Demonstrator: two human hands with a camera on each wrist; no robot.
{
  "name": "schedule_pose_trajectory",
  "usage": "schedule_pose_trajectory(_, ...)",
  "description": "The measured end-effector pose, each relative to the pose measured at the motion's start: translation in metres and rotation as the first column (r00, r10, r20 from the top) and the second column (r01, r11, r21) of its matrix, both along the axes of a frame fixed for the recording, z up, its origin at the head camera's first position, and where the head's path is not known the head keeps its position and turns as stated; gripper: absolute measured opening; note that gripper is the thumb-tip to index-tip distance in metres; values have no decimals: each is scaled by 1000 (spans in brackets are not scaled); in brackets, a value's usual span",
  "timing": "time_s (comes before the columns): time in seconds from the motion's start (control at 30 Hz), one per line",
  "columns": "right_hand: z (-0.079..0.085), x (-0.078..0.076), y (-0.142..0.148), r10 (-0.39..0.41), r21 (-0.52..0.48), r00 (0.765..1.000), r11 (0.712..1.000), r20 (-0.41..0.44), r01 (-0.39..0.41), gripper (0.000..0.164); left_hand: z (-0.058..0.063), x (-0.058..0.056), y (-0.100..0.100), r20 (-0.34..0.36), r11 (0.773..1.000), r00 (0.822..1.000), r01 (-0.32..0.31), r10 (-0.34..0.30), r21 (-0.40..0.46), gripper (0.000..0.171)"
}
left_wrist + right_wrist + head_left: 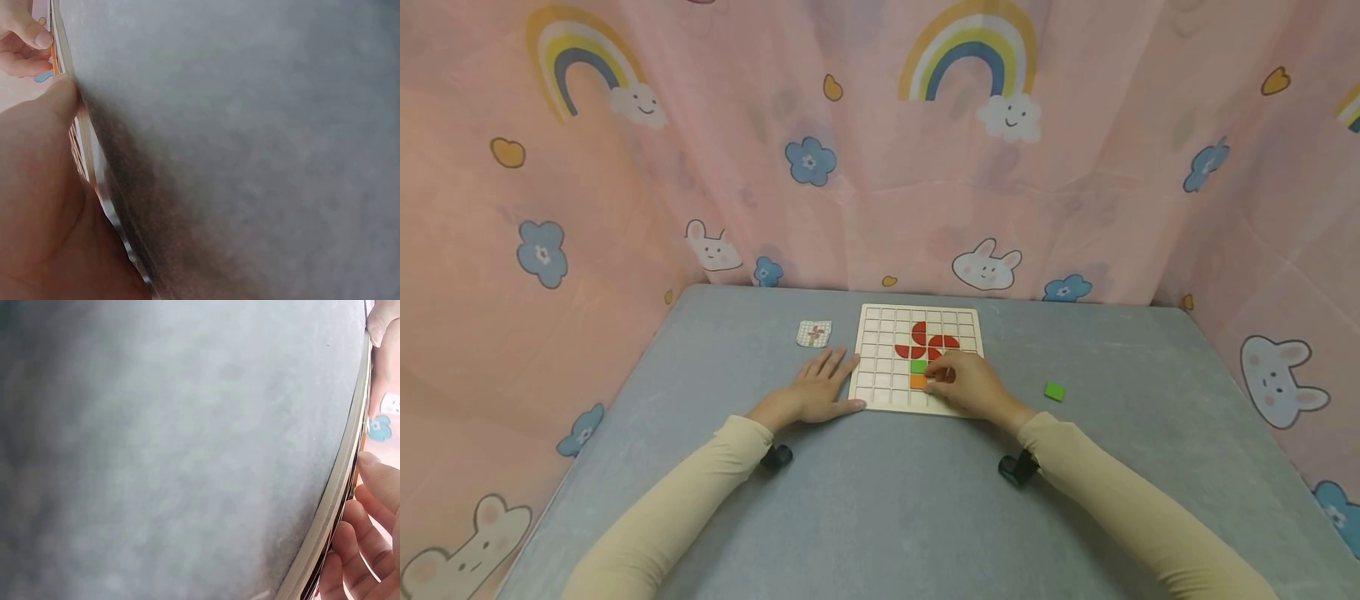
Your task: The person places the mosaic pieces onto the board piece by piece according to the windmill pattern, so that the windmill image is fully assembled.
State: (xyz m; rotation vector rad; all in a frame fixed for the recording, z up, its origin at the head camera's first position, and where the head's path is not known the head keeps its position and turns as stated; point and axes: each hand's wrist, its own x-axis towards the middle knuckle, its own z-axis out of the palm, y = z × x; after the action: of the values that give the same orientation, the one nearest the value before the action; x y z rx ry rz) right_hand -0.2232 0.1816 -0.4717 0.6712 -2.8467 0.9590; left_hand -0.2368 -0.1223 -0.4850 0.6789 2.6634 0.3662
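Observation:
A pale wooden grid board [880, 376] lies on the grey table. Red quarter-round pieces [919, 333] form a pinwheel on it, with a green square tile [918, 366] below. Just under that green tile is an orange square tile [918, 381]. My right hand [972, 385] pinches the orange tile at its right side between thumb and finger, covering the board's lower right. Spread flat, my left hand [815, 391] rests at the board's left edge, its thumb [61, 100] against the near corner. Both wrist views show the board nearly edge-on.
A small pattern card [814, 333] with a pinwheel picture lies left of the board. Another green tile [1055, 391] lies on the table [895, 508] to the right. A pink printed curtain [865, 217] stands behind the table and along both sides.

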Motion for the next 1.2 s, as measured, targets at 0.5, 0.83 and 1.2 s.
schedule_pose_trajectory(0.5, 1, 2, 18, 7, -103, 999, 995, 37, -3, 17, 7, 7, -1, 2, 1000, 1000, -1, 1, 3, 90)
schedule_pose_trajectory(0.83, 17, 21, 75, -125, -173, 991, 976, 54, 132, 28, 1, 2, -2, 6, 1000, 1000, -5, 5, -13, 90)
schedule_pose_trajectory(1.2, 6, 46, 143, -264, -220, 964, 942, -25, 252, 30, 0, -1, 2, 6, 1000, 1000, -9, 9, -20, 92)
